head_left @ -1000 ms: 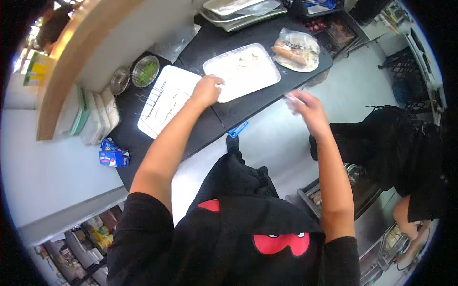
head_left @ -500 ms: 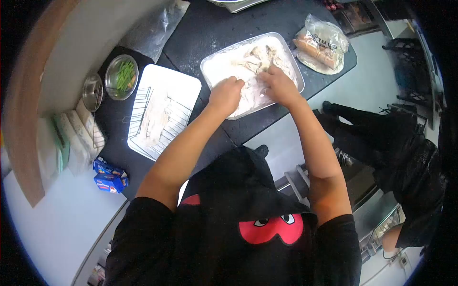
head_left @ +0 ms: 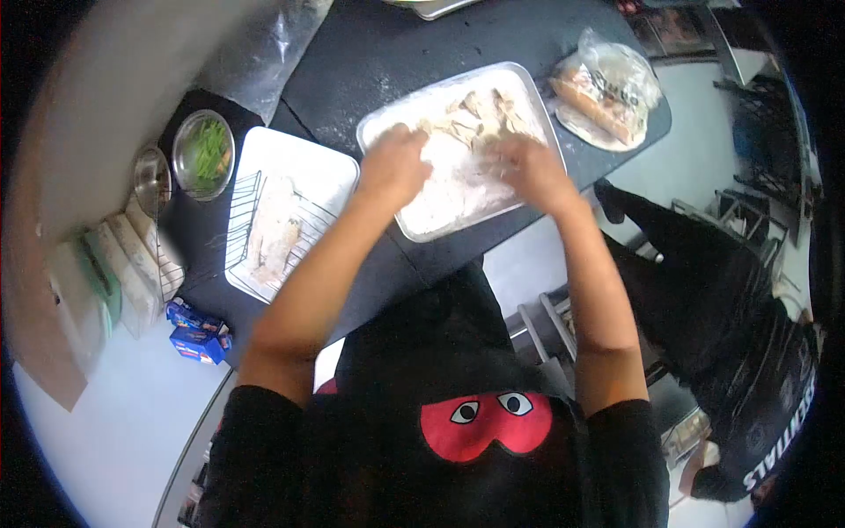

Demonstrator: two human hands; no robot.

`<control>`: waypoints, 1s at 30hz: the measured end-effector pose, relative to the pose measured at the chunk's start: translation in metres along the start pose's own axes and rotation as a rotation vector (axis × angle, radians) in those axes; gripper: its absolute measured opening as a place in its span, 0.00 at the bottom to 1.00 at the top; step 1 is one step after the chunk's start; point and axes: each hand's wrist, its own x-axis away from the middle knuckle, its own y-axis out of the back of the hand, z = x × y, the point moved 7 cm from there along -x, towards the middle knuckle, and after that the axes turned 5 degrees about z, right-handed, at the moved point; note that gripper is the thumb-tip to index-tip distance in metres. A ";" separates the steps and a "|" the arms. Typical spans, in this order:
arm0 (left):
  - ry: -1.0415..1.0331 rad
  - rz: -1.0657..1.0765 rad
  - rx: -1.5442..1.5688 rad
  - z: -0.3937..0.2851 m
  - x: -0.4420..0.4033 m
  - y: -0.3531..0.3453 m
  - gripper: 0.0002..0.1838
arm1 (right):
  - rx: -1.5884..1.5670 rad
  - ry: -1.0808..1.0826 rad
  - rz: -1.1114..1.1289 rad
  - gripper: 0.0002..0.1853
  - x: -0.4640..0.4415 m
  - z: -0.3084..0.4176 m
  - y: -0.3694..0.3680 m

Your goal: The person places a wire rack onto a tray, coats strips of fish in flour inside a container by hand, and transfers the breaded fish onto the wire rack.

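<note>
A metal tray (head_left: 547, 123) of white flour stands on the black counter, with flour-dusted pale pieces (head_left: 475, 114) lying towards its far side. Over the tray's left part is my left hand (head_left: 396, 167), its fingers curled down and blurred. My right hand (head_left: 528, 172) is over the right part, close to the pieces, its fingers smeared by motion. Whether either hand holds anything does not show. Left of the tray, a white tray (head_left: 330, 167) bears a wire rack (head_left: 312, 216) with floured pieces (head_left: 275, 229) on it.
At the back right lies a bag with bread (head_left: 594, 101). Metal bowls stand at the left, one with green vegetables (head_left: 209, 151). A blue box (head_left: 198, 341) sits at the counter's left edge. Another person in black (head_left: 739, 326) is at the right.
Both hands first came together over the flour tray, then moved apart above it. The view has shifted closer to the counter, and floured pieces now show more clearly on the rack.
</note>
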 end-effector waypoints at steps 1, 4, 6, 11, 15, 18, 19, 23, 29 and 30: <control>0.009 -0.012 -0.029 -0.005 0.000 -0.002 0.16 | 0.035 0.066 0.069 0.18 -0.001 0.005 -0.007; 0.028 -0.006 -0.058 -0.008 -0.005 -0.006 0.17 | 0.127 0.061 -0.128 0.19 0.005 -0.001 -0.005; 0.022 -0.014 -0.024 -0.003 -0.005 -0.005 0.18 | 0.046 -0.056 -0.010 0.17 0.007 -0.011 -0.005; 0.005 0.086 0.010 -0.013 -0.011 -0.024 0.14 | 0.076 -0.120 0.077 0.13 0.005 -0.009 -0.014; -0.039 -0.008 0.036 -0.016 -0.004 0.001 0.13 | -0.139 0.006 -0.110 0.12 0.004 0.000 0.002; -0.155 -0.098 0.013 -0.036 0.019 0.019 0.12 | -0.060 0.211 -0.237 0.13 0.023 0.007 0.020; -0.195 -0.102 -0.016 -0.039 0.026 0.022 0.12 | 0.090 0.275 -0.179 0.13 0.028 0.008 0.019; -0.288 -0.064 -0.136 -0.034 0.048 0.002 0.17 | 0.205 0.329 -0.041 0.14 0.035 0.005 0.016; -0.281 -0.083 -0.358 -0.047 0.044 -0.021 0.15 | 0.259 0.313 -0.119 0.11 0.028 0.003 0.008; -0.240 -0.052 -0.375 -0.045 0.041 -0.017 0.15 | 0.267 0.257 -0.110 0.10 0.026 -0.002 0.011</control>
